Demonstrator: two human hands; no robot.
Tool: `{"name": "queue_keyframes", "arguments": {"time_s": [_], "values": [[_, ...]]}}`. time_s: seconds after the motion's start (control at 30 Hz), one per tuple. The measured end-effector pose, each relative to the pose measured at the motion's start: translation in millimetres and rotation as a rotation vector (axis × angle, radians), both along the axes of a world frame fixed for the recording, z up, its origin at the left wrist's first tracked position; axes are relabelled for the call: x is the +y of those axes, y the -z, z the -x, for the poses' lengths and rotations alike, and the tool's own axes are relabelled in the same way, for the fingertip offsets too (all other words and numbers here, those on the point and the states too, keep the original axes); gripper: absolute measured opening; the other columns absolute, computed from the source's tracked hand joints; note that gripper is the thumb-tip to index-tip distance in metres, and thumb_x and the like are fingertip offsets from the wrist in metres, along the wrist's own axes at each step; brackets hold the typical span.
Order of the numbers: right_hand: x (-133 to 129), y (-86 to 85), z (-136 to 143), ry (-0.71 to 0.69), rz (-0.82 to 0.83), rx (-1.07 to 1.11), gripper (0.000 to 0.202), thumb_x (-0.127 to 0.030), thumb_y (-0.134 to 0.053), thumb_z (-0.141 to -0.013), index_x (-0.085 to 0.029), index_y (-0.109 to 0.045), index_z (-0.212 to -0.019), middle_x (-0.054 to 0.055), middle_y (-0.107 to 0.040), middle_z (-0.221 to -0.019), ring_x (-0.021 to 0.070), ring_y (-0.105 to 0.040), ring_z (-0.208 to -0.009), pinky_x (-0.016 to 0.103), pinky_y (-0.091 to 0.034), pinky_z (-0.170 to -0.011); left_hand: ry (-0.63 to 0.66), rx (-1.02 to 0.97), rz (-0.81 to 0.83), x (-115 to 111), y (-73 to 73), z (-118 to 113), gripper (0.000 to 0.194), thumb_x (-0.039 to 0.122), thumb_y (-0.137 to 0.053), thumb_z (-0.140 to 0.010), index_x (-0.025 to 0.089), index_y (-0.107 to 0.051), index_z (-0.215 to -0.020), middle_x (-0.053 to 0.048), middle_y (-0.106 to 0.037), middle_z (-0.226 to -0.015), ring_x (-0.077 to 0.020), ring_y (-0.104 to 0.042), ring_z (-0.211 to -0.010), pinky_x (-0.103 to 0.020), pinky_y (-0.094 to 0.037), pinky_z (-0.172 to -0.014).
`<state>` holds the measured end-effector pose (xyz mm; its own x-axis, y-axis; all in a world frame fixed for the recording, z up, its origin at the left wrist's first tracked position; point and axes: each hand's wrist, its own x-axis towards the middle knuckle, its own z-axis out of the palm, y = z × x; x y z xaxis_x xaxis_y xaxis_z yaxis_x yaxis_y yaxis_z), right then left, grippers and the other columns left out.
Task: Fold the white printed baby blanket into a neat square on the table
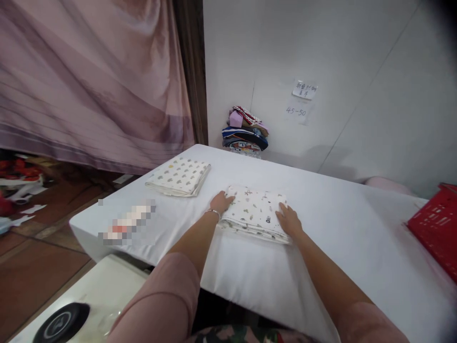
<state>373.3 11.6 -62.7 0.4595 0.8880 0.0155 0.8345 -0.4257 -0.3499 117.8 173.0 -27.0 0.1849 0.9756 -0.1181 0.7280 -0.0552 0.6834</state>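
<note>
The folded cloth is white with small scattered prints in grey, green and dull yellow, laid in several flat layers whose edges show along its near side. It lies near the middle of the counter, slightly toward the near edge. The left hand rests flat on the cloth's left end, fingers spread and lying open on the fabric; a thin bracelet circles that wrist. The right hand presses on the cloth's near right corner, fingers extended and open, gripping nothing. Both arms come from pink sleeves. A second folded cloth, white with grey and yellow spots, lies well apart to the far left. The counter is covered in plain white fabric. A red crate sits at its right edge, and a pile of mixed coloured clothes is stacked at the far side against the white wall, where a paper note hangs. A mauve curtain fills the left, above a brown floor.
</note>
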Motion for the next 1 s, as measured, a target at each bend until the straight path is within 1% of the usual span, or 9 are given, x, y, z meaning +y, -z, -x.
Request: {"name": "queue_keyframes", "arguments": {"time_s": [0.1, 0.3, 0.4, 0.5, 0.57, 0.63, 0.7, 0.87, 1.0], "values": [[0.2, -1.3, 0.3, -0.019, 0.005, 0.016, 0.054, -0.045, -0.032, -0.089, -0.023, -0.035, -0.138, 0.014, -0.038, -0.139, 0.0327, -0.036, -0.125, 0.045, -0.037, -0.093, 0.004, -0.042, 0.014, -5.4, 10.2, 11.9, 0.06, 0.049, -0.063, -0.071, 0.019, -0.049, -0.121, -0.014, -0.059, -0.119, -0.0265, -0.056, -0.107, -0.032, -0.041, -0.084], [-5.5, -7.7, -2.8, -0.009, -0.058, 0.025, 0.059, -0.042, -0.037, -0.087, -0.017, -0.032, -0.14, 0.014, -0.034, -0.142, 0.0305, -0.032, -0.129, 0.045, -0.034, -0.1, -0.054, -0.422, 0.006, -41.3, 28.1, 42.8, 0.05, 0.043, -0.06, -0.075, 0.018, -0.054, -0.118, -0.011, -0.062, -0.113, -0.0197, -0.061, -0.094, -0.029, -0.046, -0.079], [-15.0, -14.8, 17.0, -0.086, -0.252, -0.029, 0.05, -0.037, -0.042, -0.085, -0.017, -0.046, -0.131, 0.013, -0.037, -0.141, 0.0298, -0.032, -0.129, 0.047, -0.032, -0.102, -0.04, -0.506, -0.17, -63.2, 34.2, 54.8, 0.038, 0.043, -0.056, -0.078, 0.021, -0.061, -0.109, -0.008, -0.062, -0.109, -0.0194, -0.059, -0.097, -0.03, -0.048, -0.079], [-28.1, -22.0, 46.2, -0.346, -0.398, 0.073, 0.033, -0.034, -0.043, -0.086, -0.022, -0.062, -0.109, 0.008, -0.059, -0.118, 0.0238, -0.051, -0.112, 0.041, -0.039, -0.096, 0.091, -0.493, -0.448, -83.7, 37.1, 57.5, 0.026, 0.04, -0.06, -0.077, 0.024, -0.066, -0.097, -0.006, -0.059, -0.112, -0.0207, -0.053, -0.107, -0.036, -0.046, -0.089], [-35.7, -24.9, 63.7, -0.462, -0.427, 0.146, 0.028, -0.036, -0.045, -0.086, -0.023, -0.066, -0.099, 0.006, -0.066, -0.103, 0.0217, -0.057, -0.1, 0.038, -0.043, -0.09, 0.193, -0.439, -0.592, -93.0, 37.6, 56.5, 0.022, 0.036, -0.063, -0.075, 0.025, -0.067, -0.094, -0.005, -0.058, -0.113, -0.0213, -0.051, -0.109, -0.04, -0.043, -0.095], [-40.6, -25.1, 76.3, -0.497, -0.44, 0.147, 0.025, -0.036, -0.049, -0.085, -0.022, -0.066, -0.096, 0.006, -0.066, -0.1, 0.0219, -0.057, -0.097, 0.037, -0.044, -0.087, 0.237, -0.383, -0.69, -97.8, 37.8, 55.9, 0.02, 0.032, -0.065, -0.075, 0.025, -0.067, -0.093, -0.005, -0.058, -0.112, -0.0218, -0.05, -0.109, -0.042, -0.041, -0.097], [-42.8, -22.8, 84.1, -0.487, -0.448, 0.107, 0.024, -0.033, -0.051, -0.083, -0.022, -0.066, -0.098, 0.006, -0.066, -0.103, 0.0224, -0.056, -0.099, 0.038, -0.043, -0.088, 0.212, -0.344, -0.744, -98.9, 38.5, 56.9, 0.02, 0.027, -0.065, -0.074, 0.024, -0.066, -0.094, -0.005, -0.057, -0.112, -0.0219, -0.05, -0.109, -0.042, -0.041, -0.097], [-40.7, -12.9, 93.9, -0.439, -0.467, 0.039, 0.025, -0.031, -0.046, -0.086, -0.023, -0.065, -0.101, 0.005, -0.064, -0.109, 0.0221, -0.053, -0.102, 0.039, -0.04, -0.091, 0.178, -0.294, -0.672, -97.2, 40.0, 61.3, 0.025, 0.018, -0.062, -0.073, 0.022, -0.063, -0.098, -0.006, -0.056, -0.112, -0.0201, -0.049, -0.109, -0.038, -0.04, -0.098], [-36.7, -5.4, 97.8, -0.395, -0.465, 0.058, 0.027, -0.034, -0.042, -0.088, -0.024, -0.065, -0.097, 0.005, -0.065, -0.104, 0.0222, -0.055, -0.098, 0.039, -0.04, -0.088, 0.177, -0.299, -0.57, -97.4, 38.9, 61.0, 0.02, 0.021, -0.058, -0.077, 0.023, -0.064, -0.097, -0.005, -0.059, -0.11, -0.0196, -0.051, -0.107, -0.038, -0.04, -0.098]]}}
